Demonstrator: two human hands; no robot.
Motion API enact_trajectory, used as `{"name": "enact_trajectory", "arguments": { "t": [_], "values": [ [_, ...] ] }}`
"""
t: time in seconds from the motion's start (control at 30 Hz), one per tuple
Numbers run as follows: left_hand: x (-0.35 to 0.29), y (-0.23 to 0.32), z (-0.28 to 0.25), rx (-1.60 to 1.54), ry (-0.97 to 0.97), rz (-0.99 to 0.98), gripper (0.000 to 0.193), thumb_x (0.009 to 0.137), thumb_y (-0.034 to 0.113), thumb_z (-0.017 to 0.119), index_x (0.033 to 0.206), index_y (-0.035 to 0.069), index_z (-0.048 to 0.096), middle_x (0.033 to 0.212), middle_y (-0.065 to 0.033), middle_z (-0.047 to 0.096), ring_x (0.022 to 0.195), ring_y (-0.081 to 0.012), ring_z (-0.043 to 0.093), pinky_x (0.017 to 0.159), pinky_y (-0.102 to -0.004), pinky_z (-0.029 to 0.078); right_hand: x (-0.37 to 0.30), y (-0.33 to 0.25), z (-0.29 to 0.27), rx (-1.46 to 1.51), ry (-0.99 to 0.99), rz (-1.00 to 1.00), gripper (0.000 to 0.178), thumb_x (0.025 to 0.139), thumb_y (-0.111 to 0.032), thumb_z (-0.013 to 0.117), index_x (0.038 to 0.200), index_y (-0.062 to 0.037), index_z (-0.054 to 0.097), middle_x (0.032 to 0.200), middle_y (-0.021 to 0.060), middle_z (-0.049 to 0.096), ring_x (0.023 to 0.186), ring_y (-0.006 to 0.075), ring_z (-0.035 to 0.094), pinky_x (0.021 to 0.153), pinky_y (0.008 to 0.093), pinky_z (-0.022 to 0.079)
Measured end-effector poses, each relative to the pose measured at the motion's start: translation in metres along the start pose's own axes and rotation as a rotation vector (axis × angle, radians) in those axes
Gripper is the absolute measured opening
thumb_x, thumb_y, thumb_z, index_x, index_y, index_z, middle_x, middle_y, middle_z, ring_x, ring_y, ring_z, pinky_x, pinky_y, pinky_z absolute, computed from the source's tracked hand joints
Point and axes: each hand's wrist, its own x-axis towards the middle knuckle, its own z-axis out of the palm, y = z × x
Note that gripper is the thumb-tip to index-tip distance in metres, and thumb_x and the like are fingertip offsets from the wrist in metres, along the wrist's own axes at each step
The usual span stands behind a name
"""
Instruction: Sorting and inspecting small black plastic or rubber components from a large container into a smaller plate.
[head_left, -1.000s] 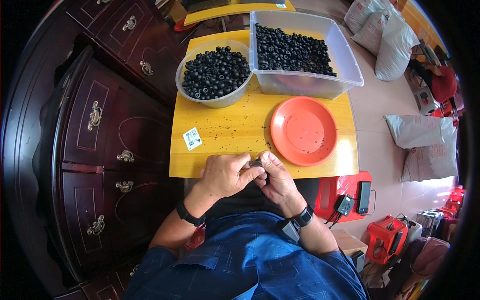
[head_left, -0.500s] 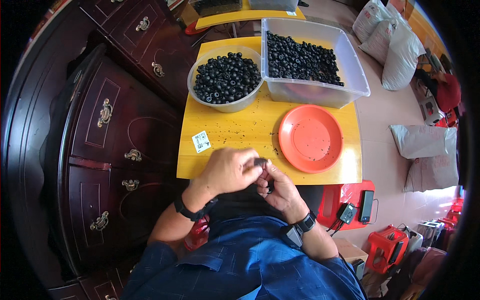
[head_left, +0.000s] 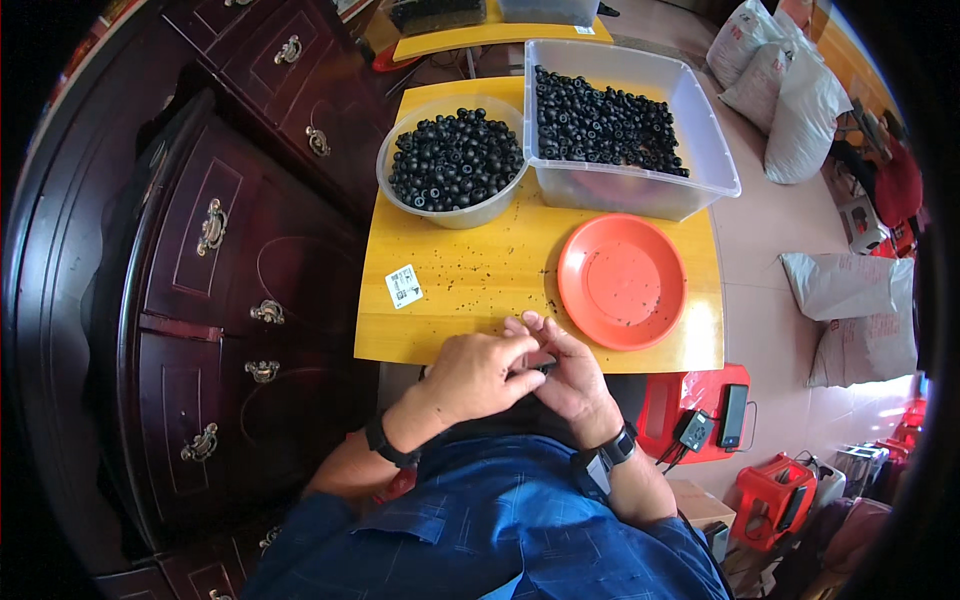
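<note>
Just in front of the table's near edge, my hands meet over my lap. My left hand (head_left: 478,377) is closed, thumb and fingertips pinching a small black part (head_left: 545,366) against the other palm. My right hand (head_left: 580,385) lies palm up with its fingers stretched out, under and beside that part. The left fingers partly hide the part, so its shape is unclear. Beyond them, an orange-red plate (head_left: 622,282) holds a few dark crumbs. A round clear tub (head_left: 470,214) full of small black round parts, some with ring-like ends, stands at the far left of the table.
A large clear bin (head_left: 630,190) of similar black parts stands beside the tub. Black crumbs and a white label (head_left: 404,286) lie on the yellow table (head_left: 450,325). Dark wooden cabinets (head_left: 200,290) line the left; a red stool (head_left: 680,410) carries electronic devices at the right.
My hands have drawn slightly nearer my body. The right fingers have unfolded from a pinch, and the black part has moved from the raised fingertips down to the right palm.
</note>
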Motion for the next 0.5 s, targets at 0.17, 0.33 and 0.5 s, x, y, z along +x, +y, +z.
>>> {"name": "enact_trajectory", "arguments": {
  "t": [0.17,0.33,0.5],
  "values": [
    [-0.007,-0.003,0.028,0.076,0.063,-0.017,0.023,0.082,0.023,0.076,0.099,0.011,0.066,0.068,-0.0057,0.066,0.061,-0.028,0.067,0.056,-0.0414,0.053,0.002,0.0,-0.006,-0.058,0.072,-0.037,0.027,0.104,-0.024,0.053,0.119,-0.0015,0.059,0.115,0.0142,0.065,0.11,0.029,0.063,0.1,0.0423,0.052],
    [0.0,0.0,0.014,-0.071,0.197,-0.032,0.019,0.082,0.018,0.075,0.097,0.011,0.065,0.065,-0.0052,0.064,0.056,-0.0252,0.065,0.051,-0.0378,0.05,-0.001,0.0,0.005,-0.095,0.093,-0.033,0.023,0.104,-0.019,0.054,0.119,-0.0027,0.061,0.116,0.0129,0.065,0.108,0.0279,0.064,0.096,0.0411,0.055],
    [0.007,-0.001,-0.002,-0.185,0.308,0.021,0.021,0.083,0.009,0.076,0.101,0.006,0.066,0.065,-0.0039,0.061,0.053,-0.0156,0.058,0.052,-0.0301,0.047,-0.003,-0.006,-0.003,-0.202,0.027,0.009,0.024,0.103,-0.025,0.058,0.116,-0.0062,0.063,0.104,0.0045,0.067,0.09,0.0138,0.066,0.072,0.0269,0.056]
  ]
}}
